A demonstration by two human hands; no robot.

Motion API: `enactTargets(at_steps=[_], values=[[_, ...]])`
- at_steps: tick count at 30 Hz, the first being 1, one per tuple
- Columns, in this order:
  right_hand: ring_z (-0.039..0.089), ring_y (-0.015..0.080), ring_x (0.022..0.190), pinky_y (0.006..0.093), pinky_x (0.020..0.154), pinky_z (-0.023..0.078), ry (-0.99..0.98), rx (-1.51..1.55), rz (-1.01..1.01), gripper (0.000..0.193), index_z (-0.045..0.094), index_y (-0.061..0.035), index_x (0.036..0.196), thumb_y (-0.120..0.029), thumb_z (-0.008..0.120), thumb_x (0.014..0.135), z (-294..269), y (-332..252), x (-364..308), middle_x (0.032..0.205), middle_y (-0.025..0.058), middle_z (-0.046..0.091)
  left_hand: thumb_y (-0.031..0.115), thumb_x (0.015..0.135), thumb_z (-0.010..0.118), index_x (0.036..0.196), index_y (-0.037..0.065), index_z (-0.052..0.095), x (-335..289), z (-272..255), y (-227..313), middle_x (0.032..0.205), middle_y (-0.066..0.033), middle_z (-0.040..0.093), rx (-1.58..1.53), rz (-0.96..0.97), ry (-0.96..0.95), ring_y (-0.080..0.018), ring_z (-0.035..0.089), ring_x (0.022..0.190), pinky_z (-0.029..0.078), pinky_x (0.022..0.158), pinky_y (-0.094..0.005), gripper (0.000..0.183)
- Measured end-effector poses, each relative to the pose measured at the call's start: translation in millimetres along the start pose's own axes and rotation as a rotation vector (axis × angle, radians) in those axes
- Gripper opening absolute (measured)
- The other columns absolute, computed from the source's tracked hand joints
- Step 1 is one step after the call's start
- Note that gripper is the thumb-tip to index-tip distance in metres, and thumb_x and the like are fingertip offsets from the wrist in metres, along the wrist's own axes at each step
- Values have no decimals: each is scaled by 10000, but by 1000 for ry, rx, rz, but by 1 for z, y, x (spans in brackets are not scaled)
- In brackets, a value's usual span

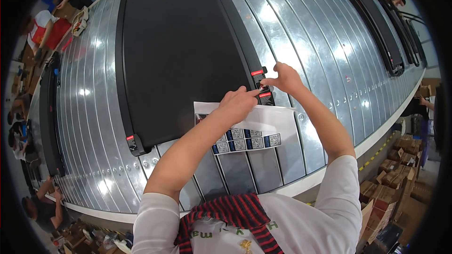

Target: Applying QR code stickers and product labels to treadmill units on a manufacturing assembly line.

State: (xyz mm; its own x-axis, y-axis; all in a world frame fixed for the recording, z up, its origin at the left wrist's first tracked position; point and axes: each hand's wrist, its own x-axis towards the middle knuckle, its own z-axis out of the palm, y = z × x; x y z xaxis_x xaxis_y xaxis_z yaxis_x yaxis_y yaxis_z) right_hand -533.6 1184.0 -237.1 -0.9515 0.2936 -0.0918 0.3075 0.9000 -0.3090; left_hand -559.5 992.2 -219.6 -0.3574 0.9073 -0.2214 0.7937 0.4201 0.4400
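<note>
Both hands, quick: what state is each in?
Left hand: fingers bent at the black frame's corner; whether it grips anything can't be told.
Right hand: open, thumb and forefinger apart, thumb at that corner.

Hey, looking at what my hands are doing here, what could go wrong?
The sticker sheet reaches under your left forearm, so moving that arm might drag or crease it. Your left hand and right hand meet near the red labels on the black frame; a label there could get smudged.
</note>
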Motion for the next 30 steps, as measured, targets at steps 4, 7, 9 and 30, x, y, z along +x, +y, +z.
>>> enactTargets(at_steps=[4,7,9,30], values=[[520,111,550,253,492,443,-261,700,180,296,575,22,810,-249,660,729,15,13,4,669,59,562,56,694,563,796,56,615,0,-2,-1,1201,6,470,-6,1,-11,-213,480,901,458,694,-344,114],[526,103,552,237,501,449,-173,931,239,215,579,29,847,-170,605,770,21,16,5,671,52,567,103,709,589,737,44,582,1,-2,-3,1270,8,436,-20,-5,-35,-217,475,897,456,656,-337,65],[527,93,552,223,505,450,-177,957,255,163,575,34,854,-114,568,787,19,14,1,678,48,573,109,709,593,720,41,568,0,-2,-3,1265,8,443,-32,2,-2,-218,476,888,460,642,-336,73],[599,298,747,358,697,464,6,481,241,173,607,-4,814,-146,593,715,23,-1,-26,767,180,613,34,677,506,761,37,501,-91,9,1,1205,-69,462,-127,107,229,-260,517,900,461,679,-384,84]])
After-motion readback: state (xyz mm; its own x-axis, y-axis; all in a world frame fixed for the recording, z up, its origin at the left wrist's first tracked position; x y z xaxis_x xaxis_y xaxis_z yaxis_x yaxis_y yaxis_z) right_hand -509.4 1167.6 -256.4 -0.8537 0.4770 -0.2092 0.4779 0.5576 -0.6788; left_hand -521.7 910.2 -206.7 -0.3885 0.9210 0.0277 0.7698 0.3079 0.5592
